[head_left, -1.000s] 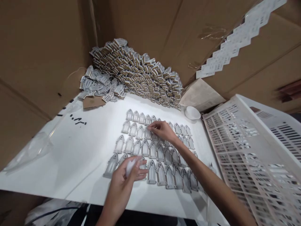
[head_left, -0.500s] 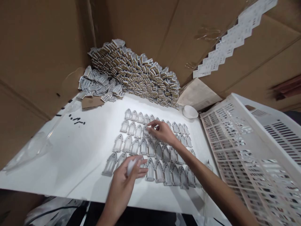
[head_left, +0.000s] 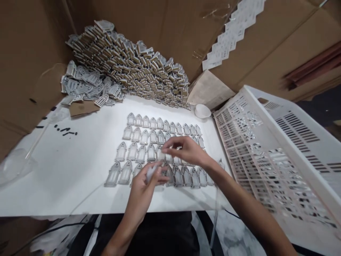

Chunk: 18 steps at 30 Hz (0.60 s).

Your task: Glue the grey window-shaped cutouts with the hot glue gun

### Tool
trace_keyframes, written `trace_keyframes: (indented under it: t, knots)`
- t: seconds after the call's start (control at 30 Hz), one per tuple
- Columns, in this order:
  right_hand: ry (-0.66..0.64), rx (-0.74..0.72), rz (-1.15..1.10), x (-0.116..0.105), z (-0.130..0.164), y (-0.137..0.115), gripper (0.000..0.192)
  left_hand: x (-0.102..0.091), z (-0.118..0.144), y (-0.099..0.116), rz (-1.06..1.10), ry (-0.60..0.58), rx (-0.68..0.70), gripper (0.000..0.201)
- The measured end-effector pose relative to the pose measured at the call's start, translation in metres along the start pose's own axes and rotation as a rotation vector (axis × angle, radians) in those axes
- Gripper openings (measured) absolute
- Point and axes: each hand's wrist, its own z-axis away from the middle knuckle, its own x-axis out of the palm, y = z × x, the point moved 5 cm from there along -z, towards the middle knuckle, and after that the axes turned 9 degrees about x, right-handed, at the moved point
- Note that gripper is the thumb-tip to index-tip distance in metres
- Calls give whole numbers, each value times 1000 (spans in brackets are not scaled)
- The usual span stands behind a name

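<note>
Rows of small silver-grey pieces shaped like pointed arch windows (head_left: 132, 151) lie flat on the white table (head_left: 87, 149). Over the front rows, my left hand (head_left: 146, 181) is curled around a small translucent white object (head_left: 151, 173) whose kind I cannot make out. Close above it on the right is my right hand (head_left: 186, 151), thumb and fingers brought together in a pinch. Whatever is between those fingertips is too small and blurred to name. My hands hide several of the pieces in the middle of the rows.
A large heap of similar arch pieces (head_left: 133, 67) leans against the cardboard wall at the back. A small white bowl (head_left: 202, 111) stands near a paper bag (head_left: 210, 90). To the right is a white slatted plastic crate (head_left: 250, 142). Small black bits (head_left: 65, 130) lie at left.
My right hand has come from the second row down towards my left hand, which keeps the white object. The whole view has shifted, so the background sits further left and higher.
</note>
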Motion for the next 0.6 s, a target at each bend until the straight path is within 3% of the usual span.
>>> trace_keyframes:
  t: [0.07,0.17,0.33,0.6]
  knots:
    - [123,-18,27,-17,-15,9,31,5,1,-1,11,-18,-11,51]
    - [194,-31,66,-30,-41,23,33,9,3,-4,74,-19,-51,48]
    - [162,-46,91,-29,-79,45,12,9,5,-3,125,-36,-90,42]
    - [88,-10,60,-25,-97,69,18,-3,-2,-2,66,-26,-67,40]
